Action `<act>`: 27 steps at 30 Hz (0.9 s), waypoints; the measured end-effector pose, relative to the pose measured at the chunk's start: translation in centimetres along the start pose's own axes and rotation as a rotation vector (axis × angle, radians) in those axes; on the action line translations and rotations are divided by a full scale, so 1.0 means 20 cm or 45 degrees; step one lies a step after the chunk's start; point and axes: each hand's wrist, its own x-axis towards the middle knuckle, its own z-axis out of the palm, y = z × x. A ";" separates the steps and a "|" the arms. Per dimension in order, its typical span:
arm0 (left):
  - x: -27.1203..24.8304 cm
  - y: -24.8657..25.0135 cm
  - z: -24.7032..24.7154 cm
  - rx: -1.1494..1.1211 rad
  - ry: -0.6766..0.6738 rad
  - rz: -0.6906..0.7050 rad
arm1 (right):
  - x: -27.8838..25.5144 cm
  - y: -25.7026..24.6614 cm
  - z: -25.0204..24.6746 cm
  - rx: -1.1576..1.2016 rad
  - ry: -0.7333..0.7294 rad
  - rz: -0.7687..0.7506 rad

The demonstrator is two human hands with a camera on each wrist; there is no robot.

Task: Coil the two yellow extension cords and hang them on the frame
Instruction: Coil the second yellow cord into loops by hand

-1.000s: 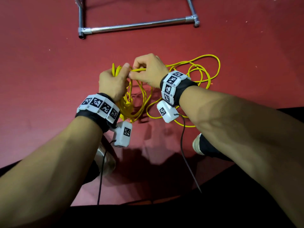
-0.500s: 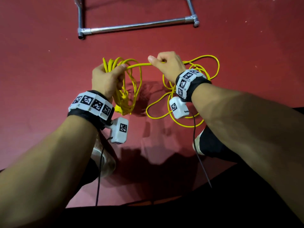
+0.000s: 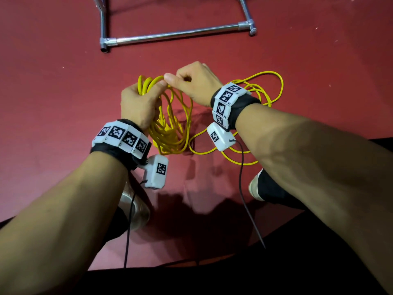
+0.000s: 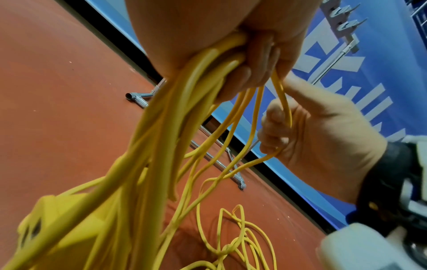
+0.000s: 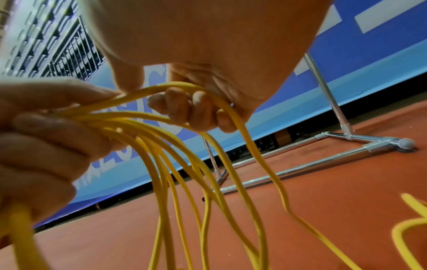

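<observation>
My left hand (image 3: 138, 103) grips the top of a bundle of yellow cord loops (image 3: 170, 128) that hang down toward the red floor; the same coil (image 4: 175, 117) fills the left wrist view, with a yellow socket block (image 4: 53, 224) at its lower end. My right hand (image 3: 191, 81) is pressed against the left, fingers curled round one strand of the yellow cord (image 5: 221, 117) at the top of the coil. Loose cord (image 3: 265, 90) lies in loops on the floor behind my right wrist. The chrome frame base (image 3: 176, 35) stands farther ahead.
The frame's upright pole (image 5: 328, 95) rises in front of a blue banner wall (image 5: 369, 45). Metal hooks (image 4: 342, 16) show high on that wall. My shoes (image 3: 257, 188) stand on the red carpet close below my arms.
My right hand, which had drawn a strand out to the right half a second ago, has come back to the left hand with it. The coil in the left hand stays raised.
</observation>
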 end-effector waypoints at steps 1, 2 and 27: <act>0.00 0.01 0.00 0.013 0.011 0.014 | -0.01 0.01 0.00 -0.006 -0.025 0.007; 0.01 0.01 0.00 0.028 0.022 0.028 | -0.03 0.03 0.01 -0.014 -0.050 0.022; -0.01 0.04 -0.05 0.055 -0.148 -0.033 | 0.04 0.11 -0.12 0.223 0.371 0.085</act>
